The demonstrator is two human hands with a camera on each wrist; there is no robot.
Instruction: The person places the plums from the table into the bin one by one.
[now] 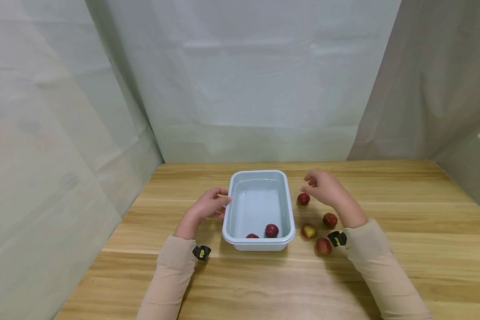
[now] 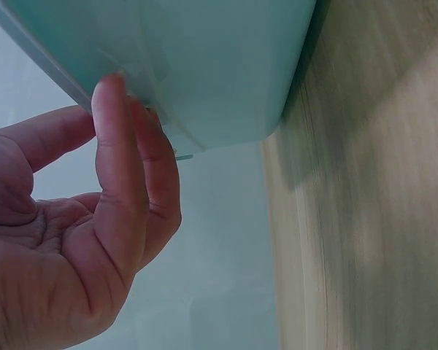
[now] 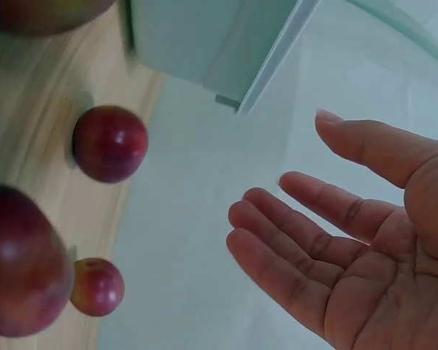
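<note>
Wooden table (image 1: 384,275) is carrying our pale tub (image 1: 235,222), two plums (image 1: 271,230) lying inside. Our left hand (image 1: 208,207) is touching its rim, fingers together; our right hand (image 1: 324,189), spread and empty, is hovering over the loose plum (image 1: 303,198) beside the tub and could knock it rolling.

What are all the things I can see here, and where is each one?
tub: one, pale blue-grey plastic, rectangular, in the middle of the table.
fruits in the tub: two, dark red, at its near end.
fruits on the table: four, red, one partly yellowish, to the right of the tub.
table: one, light wood.
curtains: pale fabric, hanging behind and at both sides of the table.
wrist cameras: two, black with yellow, one on each wrist.
left hand: fingers touching the tub's left rim.
right hand: open, holding nothing, above the farthest fruit on the table.
</note>
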